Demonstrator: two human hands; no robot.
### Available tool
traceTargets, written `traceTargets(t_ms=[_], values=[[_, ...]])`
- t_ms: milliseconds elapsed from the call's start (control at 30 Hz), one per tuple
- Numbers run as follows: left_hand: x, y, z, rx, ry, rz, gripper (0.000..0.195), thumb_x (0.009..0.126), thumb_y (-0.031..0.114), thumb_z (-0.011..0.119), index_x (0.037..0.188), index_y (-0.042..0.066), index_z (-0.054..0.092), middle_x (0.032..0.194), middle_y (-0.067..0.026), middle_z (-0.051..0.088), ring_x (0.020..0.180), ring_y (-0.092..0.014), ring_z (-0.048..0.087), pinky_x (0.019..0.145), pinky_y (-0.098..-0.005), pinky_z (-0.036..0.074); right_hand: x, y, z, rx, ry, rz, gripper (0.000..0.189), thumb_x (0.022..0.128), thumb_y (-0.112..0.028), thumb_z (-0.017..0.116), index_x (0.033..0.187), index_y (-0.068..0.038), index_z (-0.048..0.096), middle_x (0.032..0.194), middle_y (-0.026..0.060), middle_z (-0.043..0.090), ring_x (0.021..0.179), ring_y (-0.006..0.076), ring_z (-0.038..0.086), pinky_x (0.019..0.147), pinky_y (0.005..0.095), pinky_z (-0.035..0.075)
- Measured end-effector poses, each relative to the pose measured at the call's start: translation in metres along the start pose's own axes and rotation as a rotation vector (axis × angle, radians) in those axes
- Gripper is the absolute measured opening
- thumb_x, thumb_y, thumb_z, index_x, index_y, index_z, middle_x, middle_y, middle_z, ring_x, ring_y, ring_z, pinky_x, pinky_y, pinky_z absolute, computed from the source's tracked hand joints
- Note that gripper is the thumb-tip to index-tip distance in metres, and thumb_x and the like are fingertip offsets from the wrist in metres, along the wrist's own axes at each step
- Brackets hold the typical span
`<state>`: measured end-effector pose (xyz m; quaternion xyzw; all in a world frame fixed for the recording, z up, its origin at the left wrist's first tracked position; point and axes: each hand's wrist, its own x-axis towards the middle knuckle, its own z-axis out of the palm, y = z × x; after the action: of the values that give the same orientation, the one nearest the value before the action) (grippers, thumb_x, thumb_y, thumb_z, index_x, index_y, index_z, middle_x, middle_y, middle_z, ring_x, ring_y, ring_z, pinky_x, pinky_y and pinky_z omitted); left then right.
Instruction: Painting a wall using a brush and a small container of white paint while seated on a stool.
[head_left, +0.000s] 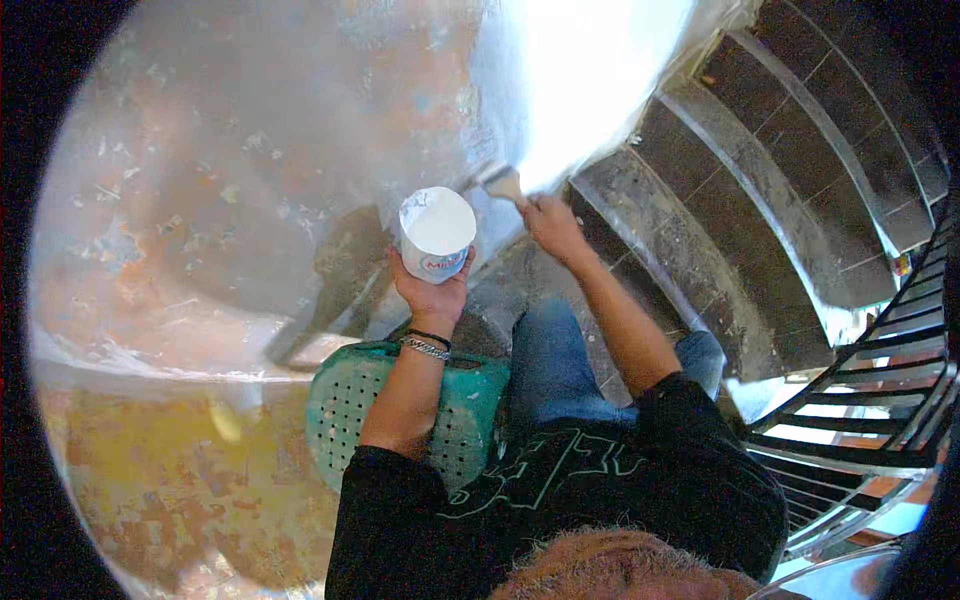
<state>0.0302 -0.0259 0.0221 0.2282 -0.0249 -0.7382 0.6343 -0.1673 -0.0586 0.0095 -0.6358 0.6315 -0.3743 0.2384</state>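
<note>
My left hand (433, 289) holds up a white plastic tub (439, 232) from below, its mouth facing me. White paint (444, 217) shows inside the tub, and the outside bears printing. In my right hand (553, 225) is a flat paintbrush (504, 184), gripped by its handle. The brush's bristles point to the left and are blurred; they are at or near the wall (360, 97), though contact cannot be told. Bright white covers the wall's upper right part, while patchy grey and pinkish plaster shows on the left.
Dark tiled stairs (772, 112) rise along the wall on the right. A black metal railing (885, 390) borders them. Beside my legs stands a worn green plastic stool (352, 420) with a perforated seat. Peeling yellowish wall (187, 465) lies at lower left.
</note>
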Motion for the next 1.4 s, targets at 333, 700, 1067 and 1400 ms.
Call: traceTargets(t_ms=[333, 700, 1067, 1400], values=[[-0.004, -0.004, 0.008, 0.022, -0.061, 0.001, 0.054, 0.08, 0.054, 0.039, 0.119, 0.017, 0.045, 0.118, -0.008, 0.048, 0.106, -0.03, 0.044, 0.087, -0.049, 0.037, 0.04, -0.164, -0.149, 0.533, 0.055, -0.195, 0.026, 0.085, -0.026, 0.05, 0.086, -0.002, 0.06, 0.057, -0.0014, 0.046, 0.046, 0.0052, 0.037, 0.041, 0.0203, 0.03], [0.006, -0.012, 0.004, 0.067, -0.134, 0.005, 0.062, 0.081, 0.059, 0.033, 0.122, 0.014, 0.042, 0.119, -0.01, 0.047, 0.104, -0.032, 0.047, 0.081, -0.0484, 0.041, 0.001, 0.022, 0.009, 0.045, 0.059, 0.024, 0.04, 0.082, -0.035, 0.048, 0.076, 0.003, 0.059, 0.066, 0.0186, 0.058, 0.064, 0.0296, 0.056, 0.062, 0.0385, 0.042], [0.0, -0.011, -0.001, 0.017, -0.084, -0.008, 0.065, 0.08, 0.061, 0.033, 0.127, 0.015, 0.037, 0.124, -0.008, 0.044, 0.112, -0.031, 0.042, 0.089, -0.0498, 0.035, 0.053, -0.101, -0.1, -0.09, -0.165, -0.075, 0.024, 0.082, -0.013, 0.045, 0.097, -0.001, 0.061, 0.066, 0.0053, 0.058, 0.052, 0.0118, 0.046, 0.047, 0.0244, 0.039], [0.0, -0.011, 0.01, 0.009, -0.102, -0.041, 0.06, 0.082, 0.058, 0.034, 0.124, 0.017, 0.039, 0.123, -0.0084, 0.043, 0.108, -0.029, 0.044, 0.087, -0.0488, 0.038, 0.07, -0.225, -0.186, 0.407, 0.068, -0.408, 0.025, 0.083, -0.016, 0.047, 0.1, -0.004, 0.06, 0.063, -0.003, 0.042, 0.042, 0.0024, 0.027, 0.037, 0.0165, 0.019]])
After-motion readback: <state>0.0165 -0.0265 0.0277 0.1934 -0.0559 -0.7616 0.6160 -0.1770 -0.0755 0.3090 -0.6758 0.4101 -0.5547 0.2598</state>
